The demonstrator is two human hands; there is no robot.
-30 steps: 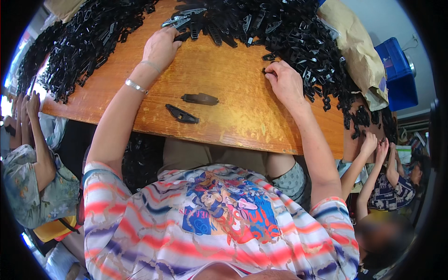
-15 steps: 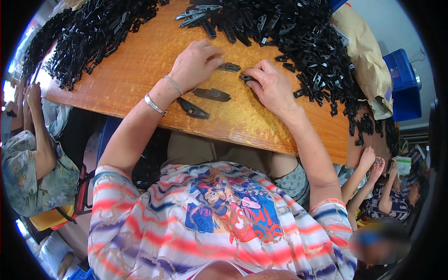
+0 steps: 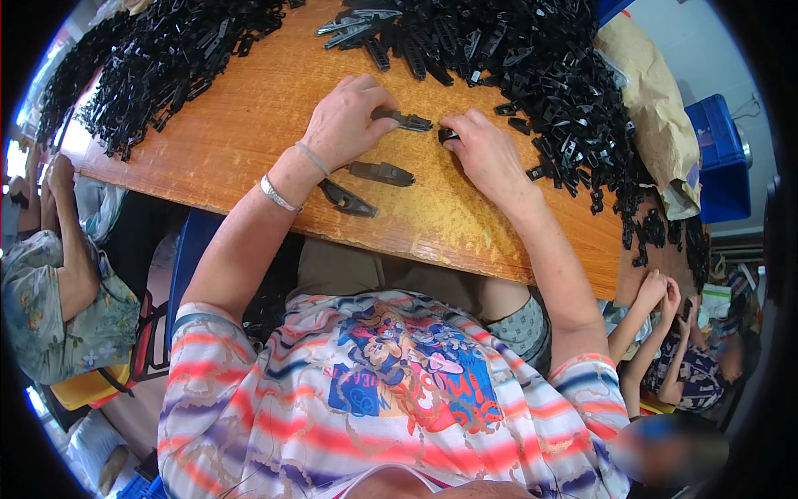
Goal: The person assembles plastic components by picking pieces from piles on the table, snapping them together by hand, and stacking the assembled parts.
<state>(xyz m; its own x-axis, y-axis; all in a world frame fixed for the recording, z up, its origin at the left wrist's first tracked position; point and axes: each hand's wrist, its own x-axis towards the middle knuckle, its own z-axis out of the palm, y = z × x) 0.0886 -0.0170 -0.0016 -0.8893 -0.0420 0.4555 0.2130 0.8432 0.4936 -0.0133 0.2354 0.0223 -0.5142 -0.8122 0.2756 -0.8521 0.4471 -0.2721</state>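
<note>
My left hand point(image 3: 347, 118) is closed, thumb and fingers pinching one end of a long black plastic part point(image 3: 413, 122) just above the table. Opposite it, my right hand point(image 3: 482, 151) pinches a small black plastic piece point(image 3: 447, 135), mostly covered by the fingertips. A narrow gap separates the two pieces. Below my left hand, a flat, dark elongated part point(image 3: 382, 173) lies on the wood. Nearer the front edge rests a black tapered part point(image 3: 349, 200) with an opening in it, its left end close to my left wrist.
A large heap of black plastic parts point(image 3: 573, 125) covers the table's right and far side; another heap point(image 3: 179, 75) spreads at far left. Beside the right heap are a brown paper bag point(image 3: 657, 108) and blue bins point(image 3: 721, 158). Co-workers' arms point(image 3: 644, 320) show at right and left point(image 3: 71, 224).
My left fingers have closed on the long part, which has shifted slightly right. The small piece in my right hand has turned and moved a little right.
</note>
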